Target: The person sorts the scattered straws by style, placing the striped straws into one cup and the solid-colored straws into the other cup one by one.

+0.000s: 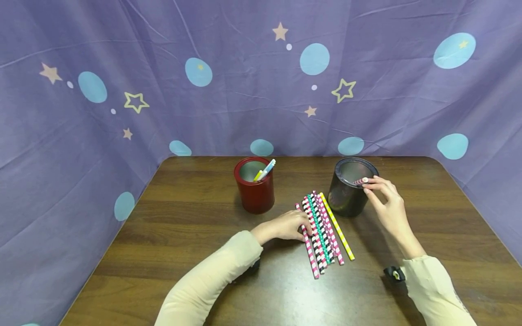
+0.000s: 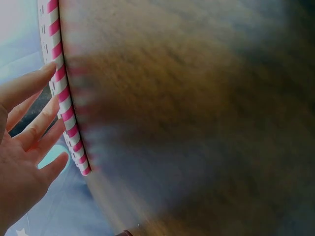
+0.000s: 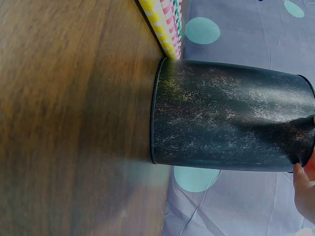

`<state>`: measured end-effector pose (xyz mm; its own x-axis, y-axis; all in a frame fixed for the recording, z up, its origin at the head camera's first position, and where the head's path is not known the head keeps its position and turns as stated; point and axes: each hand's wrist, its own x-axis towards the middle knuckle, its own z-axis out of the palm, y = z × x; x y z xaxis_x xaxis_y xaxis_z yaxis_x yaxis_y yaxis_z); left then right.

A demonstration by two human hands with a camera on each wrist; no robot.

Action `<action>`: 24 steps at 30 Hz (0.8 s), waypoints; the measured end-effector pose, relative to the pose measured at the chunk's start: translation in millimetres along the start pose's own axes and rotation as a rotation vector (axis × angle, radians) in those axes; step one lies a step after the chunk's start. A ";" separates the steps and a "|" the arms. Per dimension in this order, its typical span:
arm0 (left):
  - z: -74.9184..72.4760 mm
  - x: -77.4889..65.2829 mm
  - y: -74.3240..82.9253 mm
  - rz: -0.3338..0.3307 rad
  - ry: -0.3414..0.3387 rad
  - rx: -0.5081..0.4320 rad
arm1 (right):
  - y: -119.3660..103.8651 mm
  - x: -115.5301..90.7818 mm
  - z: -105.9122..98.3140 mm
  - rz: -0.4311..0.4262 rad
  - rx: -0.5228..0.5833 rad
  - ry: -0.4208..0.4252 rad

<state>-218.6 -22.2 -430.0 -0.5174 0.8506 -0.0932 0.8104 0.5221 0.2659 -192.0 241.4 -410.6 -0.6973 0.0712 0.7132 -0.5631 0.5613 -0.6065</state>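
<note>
Right hand: pinches striped straw, perhaps only one, at black can mouth.
Left hand: relaxed fingers touch straws left of can.

From my end I count two hands, one left hand and one right hand. There are two canisters: one red canister, one black canister. I see two straws standing in the red one, one striped straw at the right hand, and one yellow straw on the one desk. The other straws there overlap too much for me to number exactly.
</note>
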 end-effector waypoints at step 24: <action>1.0 -5.2 0.6 0.019 -0.071 0.001 | -0.6 -0.3 0.8 0.014 -0.001 -0.003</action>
<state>-215.1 -26.3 -430.3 -0.4817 0.8624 -0.1558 0.8200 0.5063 0.2669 -191.8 240.4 -410.7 -0.7062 0.0768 0.7039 -0.5529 0.5611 -0.6160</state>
